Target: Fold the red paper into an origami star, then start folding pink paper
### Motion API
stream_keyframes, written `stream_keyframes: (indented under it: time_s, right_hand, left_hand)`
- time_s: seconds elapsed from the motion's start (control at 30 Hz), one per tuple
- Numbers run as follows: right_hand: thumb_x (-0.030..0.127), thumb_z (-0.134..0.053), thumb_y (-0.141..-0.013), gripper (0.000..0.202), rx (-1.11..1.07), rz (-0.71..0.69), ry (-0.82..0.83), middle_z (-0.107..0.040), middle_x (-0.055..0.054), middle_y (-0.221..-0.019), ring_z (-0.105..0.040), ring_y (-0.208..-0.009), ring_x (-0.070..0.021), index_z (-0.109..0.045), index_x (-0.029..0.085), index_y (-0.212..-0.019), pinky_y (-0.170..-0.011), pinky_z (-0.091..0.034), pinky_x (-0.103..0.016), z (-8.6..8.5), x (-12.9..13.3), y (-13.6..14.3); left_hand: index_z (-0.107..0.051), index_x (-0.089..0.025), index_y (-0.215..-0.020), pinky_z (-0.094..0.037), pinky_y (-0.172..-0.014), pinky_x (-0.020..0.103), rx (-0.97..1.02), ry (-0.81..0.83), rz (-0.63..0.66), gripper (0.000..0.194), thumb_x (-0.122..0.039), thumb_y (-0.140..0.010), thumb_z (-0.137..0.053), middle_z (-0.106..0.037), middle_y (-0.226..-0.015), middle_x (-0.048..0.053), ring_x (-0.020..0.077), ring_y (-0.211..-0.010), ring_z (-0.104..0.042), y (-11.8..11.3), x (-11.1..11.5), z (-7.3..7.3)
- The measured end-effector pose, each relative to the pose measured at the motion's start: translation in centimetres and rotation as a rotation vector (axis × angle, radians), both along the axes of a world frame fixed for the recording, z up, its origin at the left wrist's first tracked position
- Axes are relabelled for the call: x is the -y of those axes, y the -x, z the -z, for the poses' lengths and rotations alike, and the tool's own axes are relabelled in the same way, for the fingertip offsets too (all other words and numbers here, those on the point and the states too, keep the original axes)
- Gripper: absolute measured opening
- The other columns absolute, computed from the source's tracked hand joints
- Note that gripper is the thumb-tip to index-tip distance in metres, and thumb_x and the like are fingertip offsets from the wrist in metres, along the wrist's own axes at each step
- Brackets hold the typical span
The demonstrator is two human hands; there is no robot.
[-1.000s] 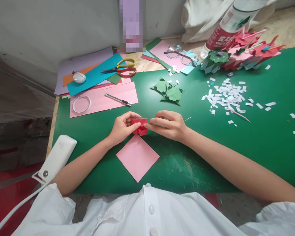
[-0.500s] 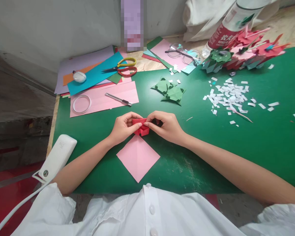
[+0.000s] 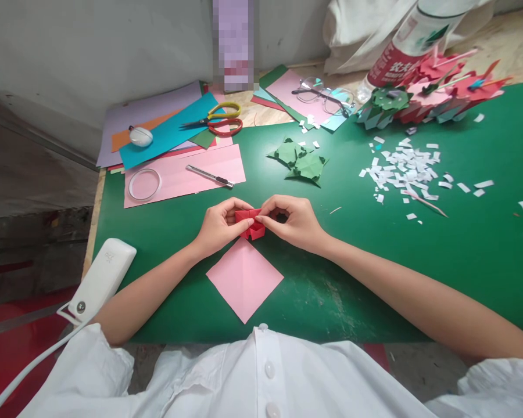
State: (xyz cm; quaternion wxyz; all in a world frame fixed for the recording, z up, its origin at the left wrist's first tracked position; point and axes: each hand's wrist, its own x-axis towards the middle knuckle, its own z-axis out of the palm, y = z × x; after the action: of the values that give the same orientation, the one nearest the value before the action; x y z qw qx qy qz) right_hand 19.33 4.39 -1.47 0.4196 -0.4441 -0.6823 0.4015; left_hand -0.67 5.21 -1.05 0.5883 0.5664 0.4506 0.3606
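Between my two hands is a small piece of folded red paper (image 3: pixel 255 231), held just above the table. My left hand (image 3: pixel 223 225) pinches its left side, thumb in front and fingers behind. At its upper right, my right hand (image 3: pixel 290 220) grips it between thumb and fingertips. Parts of the red paper are hidden by the fingers. Just below it, a pink paper square (image 3: pixel 244 281) with a crease down its middle lies turned like a diamond. Two green folded paper shapes (image 3: pixel 307 165) rest beyond my hands.
At the left are scissors (image 3: pixel 213 120), a craft knife (image 3: pixel 210 176), a tape roll (image 3: pixel 144 184) and a white power bank (image 3: pixel 108 273). Paper scraps (image 3: pixel 407 165) lie scattered at the right. Behind them stand paper lanterns (image 3: pixel 436 93), a bottle (image 3: pixel 401 55) and glasses (image 3: pixel 322 96).
Both hands keep hold of the red paper in almost the same place. Only very slight finger movement shows; the things on the table stay where they were.
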Motion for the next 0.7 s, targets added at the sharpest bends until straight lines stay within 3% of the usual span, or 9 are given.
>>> stream_keyframes:
  time_s: [0.23,0.43,0.7]
  right_hand:
    - [0.024,-0.066,-0.084,0.01,-0.043,0.001,0.009,-0.066,-0.001,-0.071,-0.057,-0.062,-0.0107,-0.061,0.019,-0.077,-0.057,-0.044,-0.025,0.16,0.03,0.07]
    - [0.027,-0.069,-0.083,0.024,-0.11,-0.027,0.106,-0.063,0.005,-0.067,-0.054,-0.057,-0.0094,-0.047,0.023,-0.09,-0.055,-0.041,-0.024,0.28,-0.14,0.21]
    - [0.03,-0.068,-0.083,0.024,-0.144,-0.07,0.173,-0.061,0.005,-0.067,-0.053,-0.057,-0.0092,-0.047,0.023,-0.093,-0.055,-0.04,-0.024,0.12,-0.28,0.13]
  left_hand:
    - [-0.069,-0.016,-0.089,-0.061,-0.073,0.02,-0.066,-0.022,0.01,0.019,-0.022,-0.072,-0.074,-0.076,-0.089,0.001,0.0117,-0.079,-0.074,-0.15,0.06,-0.17]
    - [-0.066,-0.016,-0.087,-0.059,-0.069,0.02,-0.083,-0.011,0.017,0.018,-0.023,-0.071,-0.071,-0.073,-0.084,0.0,0.0107,-0.075,-0.072,-0.21,-0.07,-0.25]
    - [-0.058,-0.017,-0.089,-0.053,-0.062,0.016,-0.126,0.0,0.018,0.021,-0.023,-0.072,-0.071,-0.069,-0.077,-0.003,0.008,-0.067,-0.069,-0.12,-0.03,-0.26]
